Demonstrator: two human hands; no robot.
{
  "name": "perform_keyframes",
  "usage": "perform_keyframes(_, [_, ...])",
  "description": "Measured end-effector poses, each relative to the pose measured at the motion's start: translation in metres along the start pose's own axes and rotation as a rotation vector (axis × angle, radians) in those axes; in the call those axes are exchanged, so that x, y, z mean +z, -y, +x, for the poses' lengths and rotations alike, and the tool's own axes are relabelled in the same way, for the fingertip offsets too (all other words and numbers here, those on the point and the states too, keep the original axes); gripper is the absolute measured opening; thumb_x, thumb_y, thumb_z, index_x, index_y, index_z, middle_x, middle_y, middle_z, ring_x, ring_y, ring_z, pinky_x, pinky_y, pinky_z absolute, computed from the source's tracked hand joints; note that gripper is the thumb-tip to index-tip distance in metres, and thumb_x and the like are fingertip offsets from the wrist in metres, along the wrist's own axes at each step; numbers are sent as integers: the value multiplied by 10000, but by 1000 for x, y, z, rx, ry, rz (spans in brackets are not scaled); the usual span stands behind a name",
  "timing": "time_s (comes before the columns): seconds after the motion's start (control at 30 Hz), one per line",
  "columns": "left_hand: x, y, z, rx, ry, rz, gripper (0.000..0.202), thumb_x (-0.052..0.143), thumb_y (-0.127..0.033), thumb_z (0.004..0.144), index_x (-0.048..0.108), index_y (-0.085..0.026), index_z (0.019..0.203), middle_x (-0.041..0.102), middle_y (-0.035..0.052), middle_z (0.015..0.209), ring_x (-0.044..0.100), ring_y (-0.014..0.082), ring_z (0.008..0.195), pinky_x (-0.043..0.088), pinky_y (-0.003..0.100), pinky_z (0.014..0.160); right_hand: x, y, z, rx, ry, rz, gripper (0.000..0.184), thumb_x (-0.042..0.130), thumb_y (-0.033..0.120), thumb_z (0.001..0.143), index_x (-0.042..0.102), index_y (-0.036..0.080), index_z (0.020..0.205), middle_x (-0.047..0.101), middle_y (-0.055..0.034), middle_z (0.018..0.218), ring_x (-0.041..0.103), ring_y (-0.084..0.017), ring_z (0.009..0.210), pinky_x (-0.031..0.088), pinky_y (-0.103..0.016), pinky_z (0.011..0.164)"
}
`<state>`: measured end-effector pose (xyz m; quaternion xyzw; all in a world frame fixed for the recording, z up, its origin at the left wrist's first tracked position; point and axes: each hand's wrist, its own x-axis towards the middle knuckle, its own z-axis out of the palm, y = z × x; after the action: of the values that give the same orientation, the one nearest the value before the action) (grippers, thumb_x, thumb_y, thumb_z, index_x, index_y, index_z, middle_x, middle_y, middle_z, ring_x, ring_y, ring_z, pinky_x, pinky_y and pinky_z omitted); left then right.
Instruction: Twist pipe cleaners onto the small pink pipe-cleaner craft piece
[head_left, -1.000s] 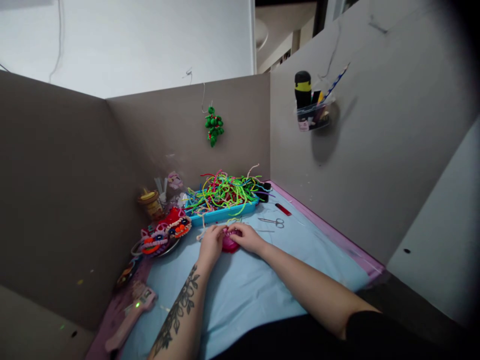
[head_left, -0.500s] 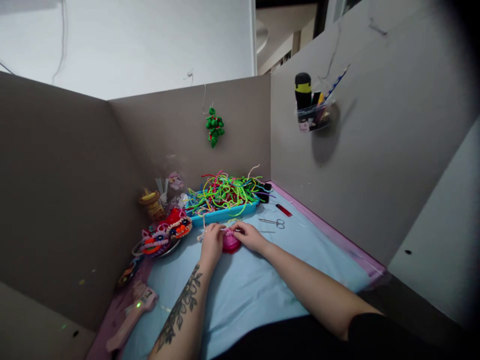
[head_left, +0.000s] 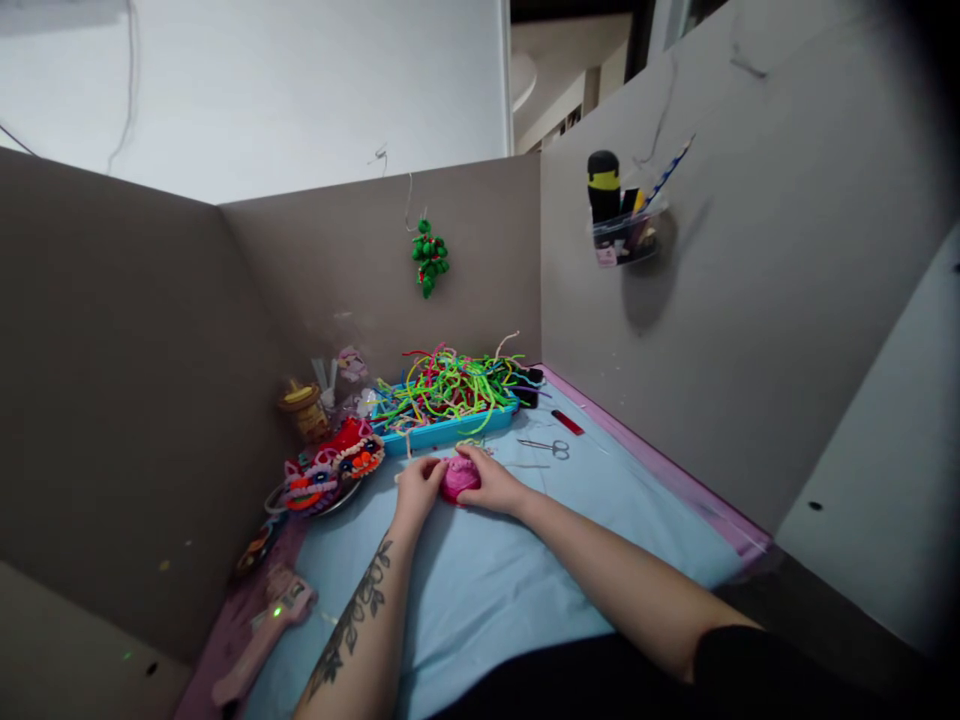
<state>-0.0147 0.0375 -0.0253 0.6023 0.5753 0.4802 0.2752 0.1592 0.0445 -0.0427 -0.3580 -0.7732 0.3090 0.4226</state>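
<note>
A small rounded pink piece (head_left: pixel 460 484), apparently wound from pipe cleaners, rests on the blue cloth with a darker pink lower part. My right hand (head_left: pixel 495 483) curves round its right side, thumb in front and fingers over the far top. From the other side, my left hand (head_left: pixel 418 488) grips its left edge between bent fingers and thumb. Just beyond my right hand lie short yellowish bits and a thin pale stick (head_left: pixel 529 466). Small scissors (head_left: pixel 547 448) lie farther right.
A blue tray (head_left: pixel 450 434) heaped with colourful pipe cleaners stands behind my hands. At left are a bowl (head_left: pixel 339 500) of pipe-cleaner pieces and a pink glue gun (head_left: pixel 266 632) with a green light. A red strip (head_left: pixel 568 422) lies at right. Grey panels enclose the table.
My right hand has gone from pinching at the top of the pink piece to wrapping its right side. My left hand has shifted slightly down and left along its edge.
</note>
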Motion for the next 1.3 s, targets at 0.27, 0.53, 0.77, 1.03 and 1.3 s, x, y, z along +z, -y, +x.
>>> perform_keyframes(0.27, [2, -3, -1, -177, 66, -403, 300, 695, -336, 647, 670, -119, 852, 686, 74, 792, 621, 147, 681, 493, 250, 640, -7, 10, -1, 39, -71, 167, 668, 696, 186, 604, 433, 209, 1217, 524, -67, 1184, 514, -214, 1078, 402, -352, 932])
perform_keyframes(0.53, [1, -23, -13, -480, 181, -874, 236, 666, -215, 749, 599, -119, 954, 657, 66, 804, 630, 118, 623, 535, 254, 612, -9, 22, -1, -4, -94, 374, 642, 720, 218, 627, 444, 220, 1207, 514, -64, 1206, 500, -216, 1106, 387, -358, 956])
perform_keyframes(0.77, [-6, -22, -4, -530, -33, -1122, 118, 507, -76, 841, 621, -99, 827, 679, 74, 784, 645, 110, 681, 548, 214, 678, -16, 15, 5, 61, -295, 468, 286, 600, 359, 754, 548, 203, 988, 598, -64, 1015, 572, -187, 917, 471, -320, 797])
perform_keyframes(1.03, [-5, -27, -9, -452, 38, -1036, 101, 555, -126, 810, 644, -97, 847, 686, 85, 827, 647, 139, 716, 534, 244, 700, -8, 15, 4, 78, -249, 379, 106, 582, 279, 721, 577, 181, 759, 589, 13, 670, 544, -132, 628, 445, -264, 620])
perform_keyframes(1.3, [-5, -25, -16, -146, 2, -629, 571, 680, -264, 708, 478, -139, 1227, 660, 93, 972, 631, 162, 800, 497, 257, 696, -11, 16, 3, 96, -239, 406, 158, 593, 256, 707, 587, 174, 842, 623, -23, 808, 573, -151, 750, 454, -276, 681])
